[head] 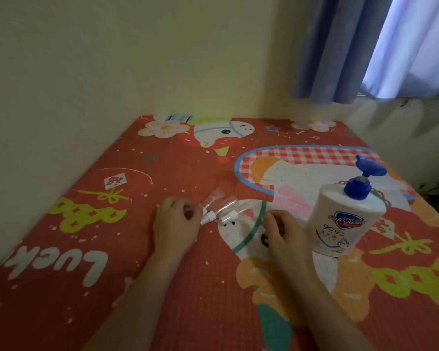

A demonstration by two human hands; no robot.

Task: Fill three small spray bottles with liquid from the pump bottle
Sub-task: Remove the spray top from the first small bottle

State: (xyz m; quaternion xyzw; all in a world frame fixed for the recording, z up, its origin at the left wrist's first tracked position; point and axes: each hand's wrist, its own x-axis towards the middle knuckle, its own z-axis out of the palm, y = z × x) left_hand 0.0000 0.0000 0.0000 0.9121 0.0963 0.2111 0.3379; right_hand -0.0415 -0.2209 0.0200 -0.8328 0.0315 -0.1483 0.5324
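The small clear plastic spray bottles with white nozzle caps (219, 210) lie on their sides in a loose cluster on the red cartoon-printed surface (69, 249), between the two hands and a little beyond them. They look empty, so I judge them very light, stiff but thin-walled, smooth, and apt to roll or skid if nudged; each is best pinched round its clear barrel while the white cap is twisted off. How many lie there is hard to count through the blur.

The left hand (175, 224) rests on the surface just beside the nearest white cap, fingers curled; whether they pinch anything I cannot tell. The right hand (280, 234) lies near the cluster, fingers loosely curled and, as far as shows, holding nothing.

The white round pump bottle with the blue pump head (345, 219) stands upright just right of the right hand; it looks full and heavy, best steadied by its body while the pump is pressed. It stands close enough that a sweeping wrist could knock it. A blue curtain (365, 46) hangs well behind
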